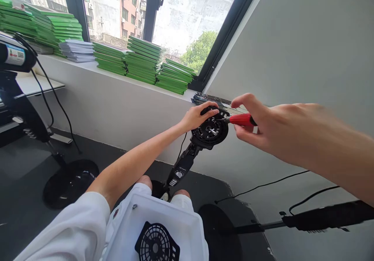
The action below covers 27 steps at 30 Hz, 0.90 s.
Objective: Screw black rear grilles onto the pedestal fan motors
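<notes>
A red-handled screwdriver (241, 119) is held in my right hand (263, 126), its shaft pointing left into a round black fan housing (217, 134). Whether the tip sits on a screw is too small to tell. My left hand (197, 117) grips the upper left rim of this housing, thumb across its face. The housing tops a slanted black stand (184, 165) that rises from between my knees. On my lap rests a white plastic bin (189, 226). Inside it lie a black slotted cover (149, 230) and a small metal piece (134, 206).
Green-edged stacks (143, 60) line the windowsill, beside flat dark strips (213, 98) behind the housing. Another stand with a round base (70, 183) is at left. A dark stand (327, 216) and loose cables (263, 184) are at right by the wall.
</notes>
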Tool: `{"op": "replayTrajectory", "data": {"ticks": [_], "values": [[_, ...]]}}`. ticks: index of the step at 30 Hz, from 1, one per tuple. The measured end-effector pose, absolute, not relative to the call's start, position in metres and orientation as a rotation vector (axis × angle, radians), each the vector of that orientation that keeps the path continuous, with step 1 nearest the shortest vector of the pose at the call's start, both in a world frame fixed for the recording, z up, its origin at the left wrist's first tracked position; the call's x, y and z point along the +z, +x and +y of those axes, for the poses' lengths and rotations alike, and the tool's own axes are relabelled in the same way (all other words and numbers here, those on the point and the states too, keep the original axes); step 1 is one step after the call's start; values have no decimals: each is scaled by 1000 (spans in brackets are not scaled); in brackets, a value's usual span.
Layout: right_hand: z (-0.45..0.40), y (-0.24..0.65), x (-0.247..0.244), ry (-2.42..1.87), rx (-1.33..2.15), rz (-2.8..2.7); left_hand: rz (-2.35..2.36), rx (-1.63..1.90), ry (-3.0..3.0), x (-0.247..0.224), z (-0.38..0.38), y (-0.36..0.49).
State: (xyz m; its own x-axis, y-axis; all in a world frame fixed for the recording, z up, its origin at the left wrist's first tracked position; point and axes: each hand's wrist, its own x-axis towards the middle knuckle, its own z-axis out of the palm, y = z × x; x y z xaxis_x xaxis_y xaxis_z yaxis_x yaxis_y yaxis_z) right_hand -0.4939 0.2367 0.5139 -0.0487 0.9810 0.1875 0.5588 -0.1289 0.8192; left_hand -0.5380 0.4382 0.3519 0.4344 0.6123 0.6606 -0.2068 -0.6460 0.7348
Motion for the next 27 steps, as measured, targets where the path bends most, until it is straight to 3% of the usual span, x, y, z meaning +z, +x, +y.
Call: {"op": "replayTrajectory", "data": {"ticks": [12, 17, 20, 24, 27], "values": [[240, -487, 512, 1791, 1133, 1487, 364, 1308, 1898, 352, 439, -538], [241, -489, 516, 1903, 923, 1705, 350, 1317, 1895, 352, 438, -539], [240, -487, 516, 1845, 1128, 1578, 356, 1314, 1896, 353, 437, -540], [238, -487, 516, 1834, 1028, 1672, 368, 1302, 1906, 354, 436, -541], [236, -484, 516, 1821, 1156, 1515, 386, 1293, 1908, 354, 437, -541]]}}
